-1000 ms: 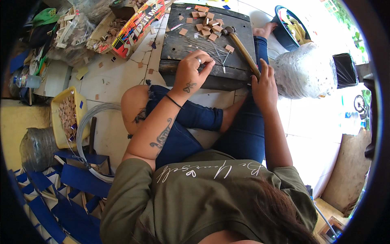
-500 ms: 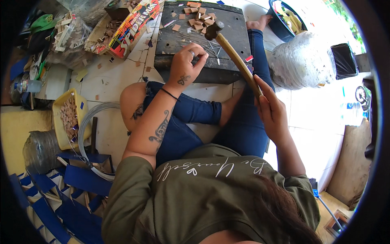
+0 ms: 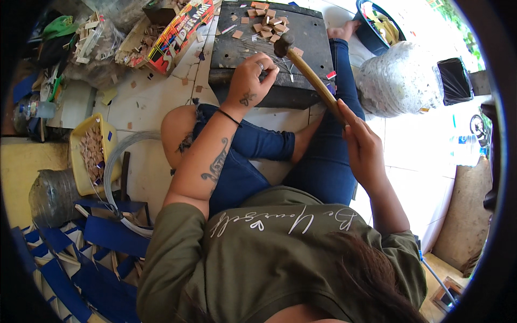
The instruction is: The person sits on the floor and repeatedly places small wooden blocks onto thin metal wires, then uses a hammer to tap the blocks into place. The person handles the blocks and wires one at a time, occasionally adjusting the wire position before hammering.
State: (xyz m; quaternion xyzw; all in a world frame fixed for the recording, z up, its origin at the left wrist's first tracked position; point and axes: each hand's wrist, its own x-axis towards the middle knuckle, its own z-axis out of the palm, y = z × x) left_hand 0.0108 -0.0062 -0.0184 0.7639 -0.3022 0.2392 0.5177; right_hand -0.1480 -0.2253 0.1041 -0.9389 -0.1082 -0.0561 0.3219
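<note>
My right hand (image 3: 365, 142) is wrapped round the wooden handle of a hammer (image 3: 315, 81), whose dark metal head hangs over the black block (image 3: 237, 64). My left hand (image 3: 252, 83), with a ring on one finger, is closed in a pinch at the block's near edge; what its fingertips hold is too small to make out. Beyond it, several thin wire pieces (image 3: 253, 46) lie across the black top. Small brown square wooden pieces (image 3: 265, 24) are heaped farther back, with a few loose around them.
A yellow tub (image 3: 110, 134) of small wooden squares stands at the left, beside a coil of wire (image 3: 111, 172). Blue-and-wood pieces (image 3: 107, 237) pile up at lower left. A printed box (image 3: 177, 37) lies far left. At far right are a dark basin (image 3: 371, 40) and a plastic-wrapped bundle (image 3: 398, 81).
The hammer head sits slightly lower over the block. The block and its pieces appear a little farther right in view. Both hands keep nearly the same pose.
</note>
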